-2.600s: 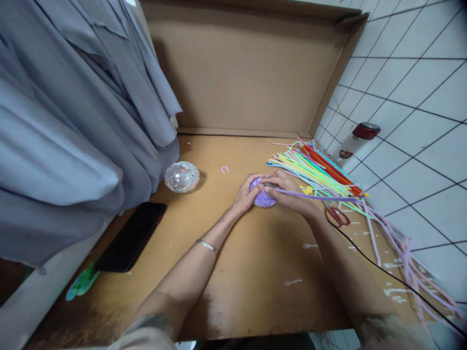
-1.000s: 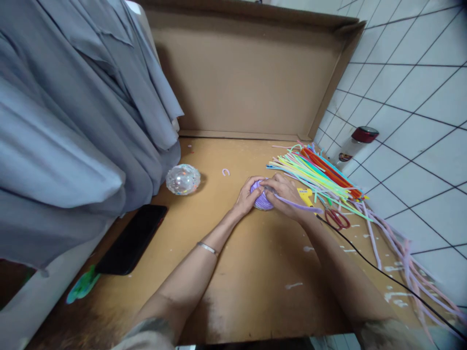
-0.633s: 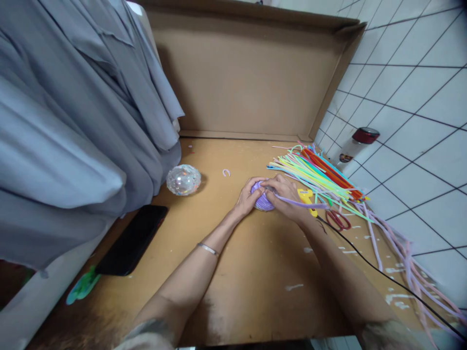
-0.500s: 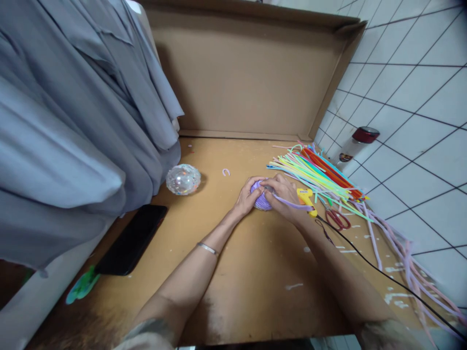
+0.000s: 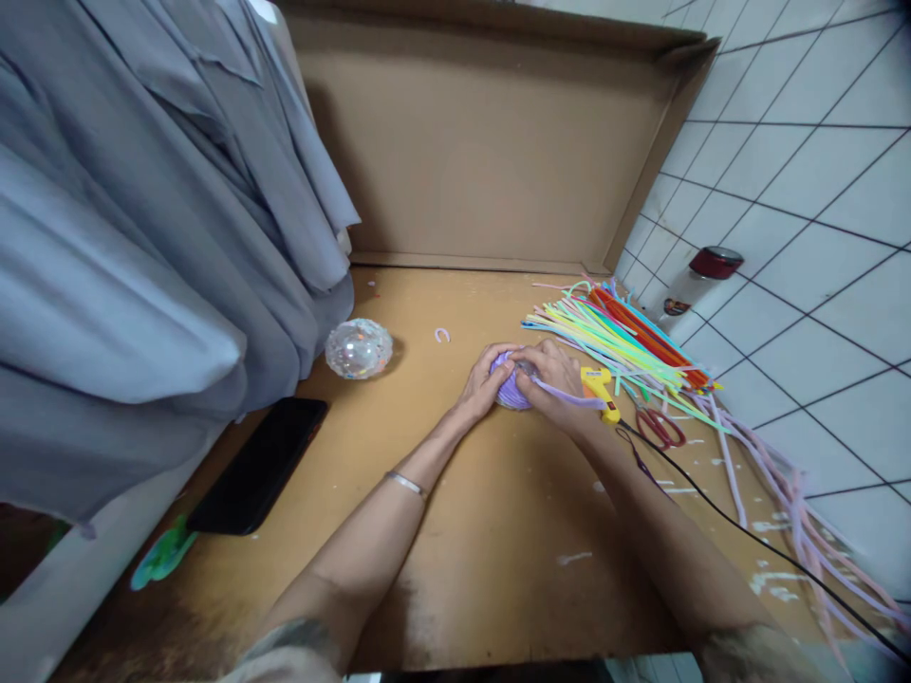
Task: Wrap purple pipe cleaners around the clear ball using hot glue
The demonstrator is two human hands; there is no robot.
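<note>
From the head view, saw the left hand [image 5: 485, 384] cupped around the left side of a purple wound ball [image 5: 510, 392], with its thumb on the upper face. Saw the right hand [image 5: 551, 373] on the other side of it, with thumb and fingertips bent onto the top. Read both grips as closed on the ball; could not see the contact beneath the right palm. Located the ball near the middle of the brown table [image 5: 491, 541], between both hands; could not tell resting from slightly lifted. Traced a purple strand [image 5: 569, 396] out from beside the right thumb, past the wrist, to a free end by a yellow glue gun [image 5: 598, 382]; could not tell touching from overlapping. Noted red-handled scissors [image 5: 660, 429] just right of the gun, a black cord [image 5: 740, 531] running toward the lower right corner, and a spread bundle of coloured pipe cleaners [image 5: 612, 332] behind. Logged loose lilac and pink strands [image 5: 790, 493] farther right, plus a jar with a dark red lid [image 5: 697, 280] near the tiled wall [image 5: 818, 190]. On the left, recorded a clear shiny ball [image 5: 359, 348], a small pink curl [image 5: 442, 335] between it and the hands, a black phone [image 5: 260, 465] lying flat and hanging grey cloth [image 5: 142, 237].
</note>
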